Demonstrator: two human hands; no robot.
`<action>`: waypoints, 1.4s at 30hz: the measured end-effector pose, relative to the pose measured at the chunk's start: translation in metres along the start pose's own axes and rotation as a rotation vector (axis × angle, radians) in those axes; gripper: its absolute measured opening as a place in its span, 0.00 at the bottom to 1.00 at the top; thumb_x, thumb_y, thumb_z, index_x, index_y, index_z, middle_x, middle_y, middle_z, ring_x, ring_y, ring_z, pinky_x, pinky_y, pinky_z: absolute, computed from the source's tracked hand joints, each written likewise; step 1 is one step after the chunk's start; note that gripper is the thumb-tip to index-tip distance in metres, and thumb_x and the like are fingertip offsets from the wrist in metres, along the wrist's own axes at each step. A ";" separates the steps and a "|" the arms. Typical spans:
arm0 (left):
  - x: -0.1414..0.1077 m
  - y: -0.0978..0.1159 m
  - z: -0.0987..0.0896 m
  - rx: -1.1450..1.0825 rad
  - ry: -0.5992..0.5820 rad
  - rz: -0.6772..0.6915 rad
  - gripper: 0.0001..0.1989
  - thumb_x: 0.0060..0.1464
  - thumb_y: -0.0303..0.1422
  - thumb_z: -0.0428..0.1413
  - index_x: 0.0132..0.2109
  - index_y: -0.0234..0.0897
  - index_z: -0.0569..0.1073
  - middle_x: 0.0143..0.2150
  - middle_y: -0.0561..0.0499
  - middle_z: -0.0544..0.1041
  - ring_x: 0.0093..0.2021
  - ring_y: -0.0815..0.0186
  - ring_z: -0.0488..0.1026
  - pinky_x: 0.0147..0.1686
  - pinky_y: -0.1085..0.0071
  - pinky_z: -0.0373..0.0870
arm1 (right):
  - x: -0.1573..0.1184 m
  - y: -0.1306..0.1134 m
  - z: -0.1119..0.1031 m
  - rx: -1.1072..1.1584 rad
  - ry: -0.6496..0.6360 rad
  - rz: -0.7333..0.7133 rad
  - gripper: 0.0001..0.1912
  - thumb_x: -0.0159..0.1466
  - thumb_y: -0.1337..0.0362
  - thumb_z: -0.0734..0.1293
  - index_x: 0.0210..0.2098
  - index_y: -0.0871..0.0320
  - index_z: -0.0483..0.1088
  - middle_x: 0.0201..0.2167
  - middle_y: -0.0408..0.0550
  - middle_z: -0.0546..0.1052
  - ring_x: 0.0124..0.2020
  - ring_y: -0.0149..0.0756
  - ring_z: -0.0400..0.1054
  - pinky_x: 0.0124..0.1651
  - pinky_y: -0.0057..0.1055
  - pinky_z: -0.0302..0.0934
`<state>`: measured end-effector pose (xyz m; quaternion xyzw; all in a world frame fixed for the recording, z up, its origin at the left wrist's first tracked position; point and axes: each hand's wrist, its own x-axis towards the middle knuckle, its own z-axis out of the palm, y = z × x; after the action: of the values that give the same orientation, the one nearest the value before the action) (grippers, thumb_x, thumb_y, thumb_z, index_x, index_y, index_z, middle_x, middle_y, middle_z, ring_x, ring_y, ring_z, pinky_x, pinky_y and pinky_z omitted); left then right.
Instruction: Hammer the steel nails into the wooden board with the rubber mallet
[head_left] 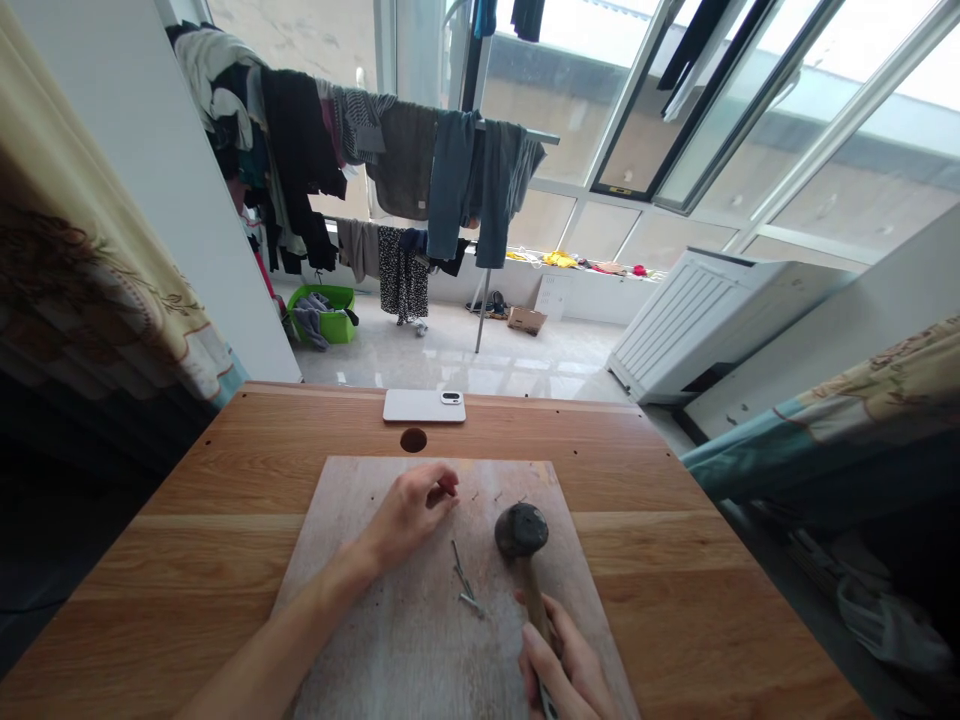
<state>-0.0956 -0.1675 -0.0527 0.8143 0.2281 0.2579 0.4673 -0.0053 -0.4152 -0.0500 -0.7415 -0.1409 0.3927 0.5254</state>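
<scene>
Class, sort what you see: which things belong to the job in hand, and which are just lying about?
Likely the job's:
mallet, gripped by the right hand
nails
board beneath them

Seemingly just around:
white phone
green tub
hanging clothes
cardboard box

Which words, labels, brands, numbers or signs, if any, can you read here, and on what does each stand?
None can be read.
White phone: no legible brand.
Mallet: no legible marking.
Cardboard box: any print is too small to read.
</scene>
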 end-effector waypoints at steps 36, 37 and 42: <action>0.004 -0.010 0.004 -0.022 0.025 -0.009 0.12 0.55 0.24 0.57 0.46 0.37 0.77 0.38 0.50 0.81 0.38 0.65 0.76 0.41 0.71 0.71 | 0.016 -0.058 0.044 -0.080 -0.273 -0.177 0.34 0.68 0.38 0.64 0.57 0.61 0.65 0.22 0.33 0.65 0.10 0.20 0.53 0.10 0.16 0.50; 0.004 -0.010 0.004 -0.023 0.025 -0.009 0.12 0.55 0.24 0.57 0.46 0.37 0.77 0.38 0.50 0.81 0.37 0.65 0.76 0.40 0.72 0.71 | 0.016 -0.057 0.044 -0.087 -0.276 -0.186 0.34 0.68 0.38 0.63 0.57 0.61 0.64 0.22 0.33 0.65 0.10 0.19 0.53 0.11 0.16 0.49; 0.003 -0.010 0.004 -0.044 0.031 0.013 0.14 0.54 0.22 0.56 0.47 0.36 0.78 0.40 0.49 0.81 0.39 0.64 0.77 0.40 0.71 0.71 | 0.018 -0.051 0.043 -0.074 -0.328 -0.151 0.37 0.67 0.35 0.63 0.57 0.62 0.65 0.22 0.34 0.65 0.11 0.20 0.54 0.11 0.17 0.50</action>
<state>-0.0918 -0.1637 -0.0632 0.8011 0.2245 0.2785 0.4798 -0.0149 -0.3549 -0.0183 -0.6736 -0.2943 0.4626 0.4957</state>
